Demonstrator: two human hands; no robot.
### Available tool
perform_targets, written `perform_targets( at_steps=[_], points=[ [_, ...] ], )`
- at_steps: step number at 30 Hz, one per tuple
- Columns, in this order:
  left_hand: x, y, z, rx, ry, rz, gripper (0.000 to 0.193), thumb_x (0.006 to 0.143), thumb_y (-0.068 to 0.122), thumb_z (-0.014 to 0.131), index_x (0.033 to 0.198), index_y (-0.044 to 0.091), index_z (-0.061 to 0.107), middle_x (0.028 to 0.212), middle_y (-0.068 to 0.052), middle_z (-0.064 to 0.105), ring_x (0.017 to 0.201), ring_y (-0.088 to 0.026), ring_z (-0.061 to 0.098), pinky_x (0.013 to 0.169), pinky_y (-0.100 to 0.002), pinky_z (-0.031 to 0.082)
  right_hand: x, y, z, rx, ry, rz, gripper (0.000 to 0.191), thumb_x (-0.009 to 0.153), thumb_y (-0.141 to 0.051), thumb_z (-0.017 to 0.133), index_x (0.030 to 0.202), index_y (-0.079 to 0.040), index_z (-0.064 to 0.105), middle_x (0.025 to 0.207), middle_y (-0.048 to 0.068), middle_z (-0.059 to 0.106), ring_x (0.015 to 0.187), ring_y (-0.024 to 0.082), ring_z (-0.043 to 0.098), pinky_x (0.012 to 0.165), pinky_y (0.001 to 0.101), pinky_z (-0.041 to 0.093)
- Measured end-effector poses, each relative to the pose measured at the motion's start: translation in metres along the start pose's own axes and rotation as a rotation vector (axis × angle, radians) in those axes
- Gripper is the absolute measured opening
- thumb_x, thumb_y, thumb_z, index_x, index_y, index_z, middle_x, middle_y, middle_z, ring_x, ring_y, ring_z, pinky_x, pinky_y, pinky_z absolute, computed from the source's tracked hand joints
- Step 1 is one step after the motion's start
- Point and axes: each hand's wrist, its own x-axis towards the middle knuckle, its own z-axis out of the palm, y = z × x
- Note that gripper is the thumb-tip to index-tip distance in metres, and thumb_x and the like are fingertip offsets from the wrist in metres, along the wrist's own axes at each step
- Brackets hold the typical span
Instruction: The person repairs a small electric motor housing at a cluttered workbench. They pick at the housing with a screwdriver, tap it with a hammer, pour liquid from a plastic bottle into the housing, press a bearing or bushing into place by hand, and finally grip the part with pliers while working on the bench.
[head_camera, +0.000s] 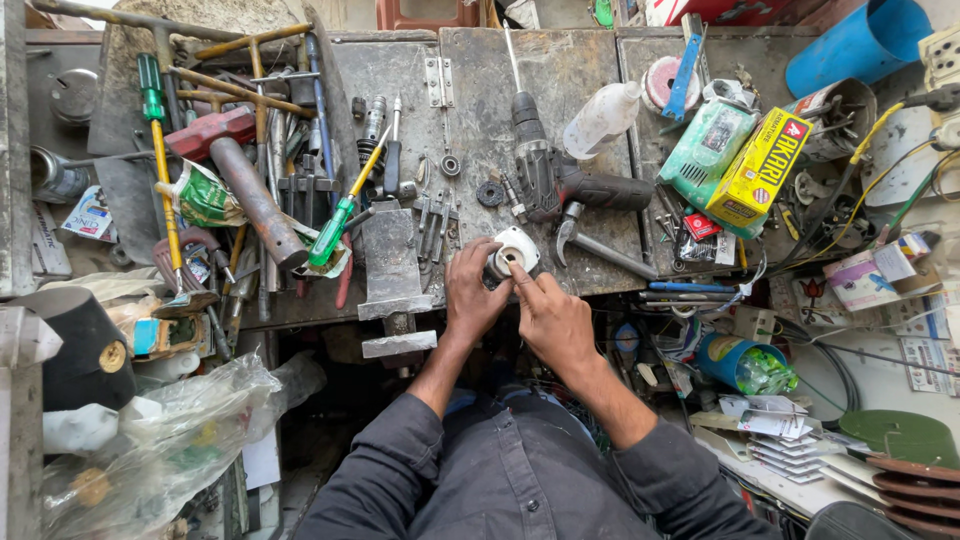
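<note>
**Hands on white fitting, no tool taken up**

Dark grey sleeves (520, 470) closest of all, filling the bottom of the head view and leading up to both hands at the near edge of the worktop (590, 60).

Grips, with the left hand (472, 295), a small white round fitting (515, 250) with a dark hole in its middle: fingers curled closed round its left side, holding it just above or against the worktop edge; cannot tell which. Presses, with the right hand (553, 318), an outstretched forefinger onto the fitting's face beside the hole, other fingers loosely folded, nothing held in them.

Judging by that: still at the stage of handling and feeling the part by bare fingers. Shows no screw, wire or cover being fitted, and no tool in either hand. Cannot tell whether the fitting is whole or half taken apart, since the fingers hide much of it.

Leaves untouched, just beyond the fitting, a dark cordless drill (560, 180) lying on its side and a small hammer (600, 250) beside it. Leaves alone too, further left, a steel block (390, 260) and a green-handled screwdriver (335, 225). Well apart on the right, a yellow box (760, 165).
</note>
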Motion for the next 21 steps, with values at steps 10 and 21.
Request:
perform_targets(
  at_steps=[10,21],
  points=[
    [-0.001,0.002,-0.004,-0.009,-0.019,-0.018,0.058,0.073,0.031,0.088,0.122,0.01,0.066,0.129,-0.009,0.066,0.118,-0.03,0.062,0.098,-0.045,0.043,0.013,0.03,-0.068,-0.089,0.013,-0.023,0.031,0.096,-0.025,0.066,0.126,-0.028,0.071,0.081,0.005,0.063,0.066,0.032,0.067,0.054,0.0453,0.051],
    [0.001,0.003,-0.002,0.008,0.0,0.0,0.056,0.072,0.029,0.089,0.12,0.01,0.067,0.127,-0.009,0.066,0.118,-0.031,0.061,0.098,-0.045,0.042,0.018,0.029,-0.03,-0.414,-0.139,-0.162,0.053,0.081,-0.012,0.067,0.133,-0.017,0.066,0.084,0.01,0.061,0.066,0.028,0.069,0.058,0.0418,0.054]
  ],
)
